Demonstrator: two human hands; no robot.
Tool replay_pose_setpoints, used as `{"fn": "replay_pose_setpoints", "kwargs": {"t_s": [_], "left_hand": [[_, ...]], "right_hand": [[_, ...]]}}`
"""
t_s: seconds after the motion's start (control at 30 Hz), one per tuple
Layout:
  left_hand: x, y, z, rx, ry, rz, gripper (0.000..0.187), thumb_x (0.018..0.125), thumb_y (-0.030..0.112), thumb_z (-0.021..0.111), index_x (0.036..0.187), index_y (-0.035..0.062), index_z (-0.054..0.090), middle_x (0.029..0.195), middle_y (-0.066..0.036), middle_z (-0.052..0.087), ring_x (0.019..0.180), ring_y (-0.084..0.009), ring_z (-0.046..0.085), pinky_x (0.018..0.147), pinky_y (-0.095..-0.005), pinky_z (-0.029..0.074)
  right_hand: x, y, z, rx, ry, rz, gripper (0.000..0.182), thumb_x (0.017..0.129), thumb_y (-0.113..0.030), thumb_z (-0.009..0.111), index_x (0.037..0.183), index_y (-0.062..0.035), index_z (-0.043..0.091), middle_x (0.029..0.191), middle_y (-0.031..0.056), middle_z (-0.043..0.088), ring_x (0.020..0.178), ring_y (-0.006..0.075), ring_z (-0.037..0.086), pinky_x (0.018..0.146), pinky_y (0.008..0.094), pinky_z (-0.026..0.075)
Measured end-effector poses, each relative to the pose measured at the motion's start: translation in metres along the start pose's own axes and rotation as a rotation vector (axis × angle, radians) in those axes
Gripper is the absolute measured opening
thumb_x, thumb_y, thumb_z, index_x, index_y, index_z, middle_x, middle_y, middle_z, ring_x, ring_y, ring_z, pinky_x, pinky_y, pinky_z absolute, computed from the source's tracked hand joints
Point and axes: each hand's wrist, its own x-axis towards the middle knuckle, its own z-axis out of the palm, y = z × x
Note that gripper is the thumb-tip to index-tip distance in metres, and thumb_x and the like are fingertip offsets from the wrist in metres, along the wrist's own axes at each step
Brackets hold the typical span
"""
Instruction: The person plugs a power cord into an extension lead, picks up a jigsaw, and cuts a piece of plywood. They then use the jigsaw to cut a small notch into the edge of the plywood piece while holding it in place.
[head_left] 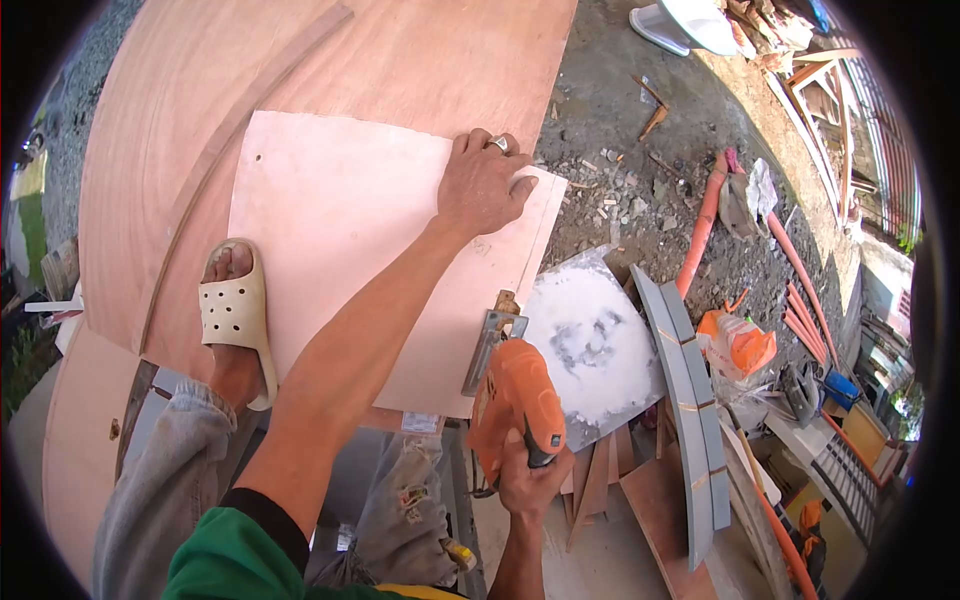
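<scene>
My right hand (530, 475) is wrapped round the handle of an orange power saw (520, 405). The saw's metal base plate (487, 350) rests at the right edge of a pale plywood piece (340, 220). Farther up, my left hand (485, 183) lies on that piece near its upper right corner, a ring on one finger, its fingers bent over the edge and the thumb apart. Beneath the piece is a larger plywood sheet (150, 200). My foot in a cream clog (232, 310) stands on the wood at the left.
A long thin wood strip (205, 165) lies on the large sheet. To the right are a white-dusted board (590, 345), grey metal strips (685, 400), orange pipes (703, 225), an orange bag (737, 343) and wood offcuts (660, 510). Rubble (630, 195) covers the ground.
</scene>
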Motion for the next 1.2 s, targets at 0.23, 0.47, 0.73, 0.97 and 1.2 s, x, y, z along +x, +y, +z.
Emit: {"fn": "replay_pose_setpoints", "kwargs": {"t_s": [0.23,0.47,0.73,0.97,1.2], "left_hand": [[-0.003,0.000,-0.013,0.009,-0.162,0.027,0.049,0.080,0.031,0.069,0.123,0.0077,0.069,0.127,-0.009,0.062,0.124,-0.0312,0.047,0.113,-0.0440,0.032],[-0.007,-0.012,-0.039,-0.043,-0.375,0.153,0.098,0.060,0.041,0.076,0.146,0.0040,0.048,0.146,-0.021,0.047,0.139,-0.0422,0.035,0.122,-0.0508,0.023],[-0.017,0.005,-0.065,0.298,-0.591,0.361,0.158,0.028,0.082,0.082,0.159,0.0093,0.032,0.155,-0.033,0.029,0.146,-0.0520,0.022,0.118,-0.0711,0.011],[-0.026,0.025,-0.053,0.481,-0.650,0.279,0.164,0.025,0.088,0.079,0.163,0.0164,0.025,0.158,-0.040,0.019,0.148,-0.0613,0.009,0.106,-0.0858,0.011],[-0.029,0.024,-0.043,0.527,-0.633,0.292,0.167,0.024,0.086,0.081,0.164,0.0183,0.020,0.158,-0.041,0.013,0.146,-0.0650,0.005,0.101,-0.0888,0.014]], "right_hand": [[0.001,-0.005,0.000,0.010,0.008,-0.013,0.018,0.094,-0.008,0.066,0.102,0.0042,0.056,0.067,0.0027,0.059,0.054,0.0091,0.058,0.048,0.0258,0.046],[0.002,-0.012,0.006,0.030,0.066,-0.034,0.016,0.091,-0.008,0.067,0.097,0.0028,0.057,0.071,0.0027,0.061,0.057,0.0085,0.059,0.050,0.0254,0.047],[0.004,-0.009,0.005,0.067,0.018,0.006,0.017,0.090,-0.011,0.067,0.095,0.0028,0.058,0.074,0.0031,0.061,0.057,0.0076,0.057,0.051,0.0254,0.046],[0.006,-0.014,0.008,0.082,0.072,-0.050,0.023,0.089,-0.012,0.068,0.104,0.0051,0.060,0.080,0.0031,0.061,0.062,0.0074,0.055,0.057,0.0251,0.045],[0.006,-0.019,0.005,0.042,0.019,0.051,0.023,0.089,-0.013,0.068,0.102,0.0050,0.062,0.086,0.0031,0.063,0.071,0.0093,0.057,0.063,0.0271,0.047]]}}
